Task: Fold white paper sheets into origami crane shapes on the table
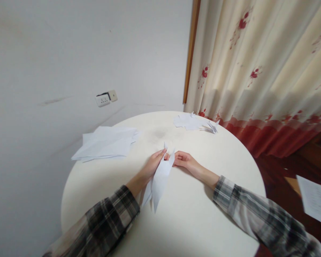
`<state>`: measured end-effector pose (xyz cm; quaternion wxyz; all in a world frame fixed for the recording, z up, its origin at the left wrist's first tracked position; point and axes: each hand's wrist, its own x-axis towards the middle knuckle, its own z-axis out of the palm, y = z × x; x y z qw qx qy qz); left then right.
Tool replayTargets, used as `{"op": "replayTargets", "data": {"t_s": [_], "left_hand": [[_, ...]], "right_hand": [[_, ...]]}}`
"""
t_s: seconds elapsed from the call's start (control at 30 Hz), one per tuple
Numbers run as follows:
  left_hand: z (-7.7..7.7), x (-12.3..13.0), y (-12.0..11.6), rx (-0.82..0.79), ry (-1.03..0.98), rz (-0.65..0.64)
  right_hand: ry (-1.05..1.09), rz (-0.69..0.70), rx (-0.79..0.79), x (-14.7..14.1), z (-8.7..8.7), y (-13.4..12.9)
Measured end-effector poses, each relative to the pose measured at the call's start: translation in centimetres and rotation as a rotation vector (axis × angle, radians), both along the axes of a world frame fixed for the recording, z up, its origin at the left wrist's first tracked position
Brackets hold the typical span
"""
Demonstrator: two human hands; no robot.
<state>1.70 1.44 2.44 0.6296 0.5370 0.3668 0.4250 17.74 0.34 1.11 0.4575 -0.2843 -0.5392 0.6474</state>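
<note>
Over the middle of the table, the paper is up in the left hand, pinched between thumb and curled fingers. The right hand is half closed at its upper edge; whether those fingertips grip it, I cannot tell. Folding looks partly done: the paper is already narrow, with sharp points at the top, but its lower flaps hang apart, so it seems unfinished. By the far edge lie a small folded piece and some flat paper pieces. At left, a pile of sheets lies flat, apparently unworked.
</note>
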Motion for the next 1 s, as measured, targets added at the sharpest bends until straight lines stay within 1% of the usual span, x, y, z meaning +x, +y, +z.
{"op": "replayTargets", "data": {"t_s": [0.17, 0.43, 0.7, 0.83, 1.0], "left_hand": [[-0.4, -0.2, -0.3, -0.014, 0.078, -0.044], [-0.7, -0.4, -0.3, -0.028, 0.111, -0.085], [-1.4, -0.3, 0.4, 0.022, -0.02, -0.074], [-1.7, -0.3, 0.6, 0.006, -0.013, -0.051], [-2.1, -0.5, 0.8, -0.004, -0.004, -0.064]], "right_hand": [[-0.021, 0.0, 0.018, 0.0, 0.4, -0.3], [0.012, -0.017, 0.016, 0.1, 0.3, -0.3], [0.028, 0.014, 0.002, 0.1, -0.2, 0.0], [0.025, 0.028, -0.004, 0.2, -0.4, 0.1], [0.046, 0.029, 0.001, 0.2, -0.2, -0.1]]}}
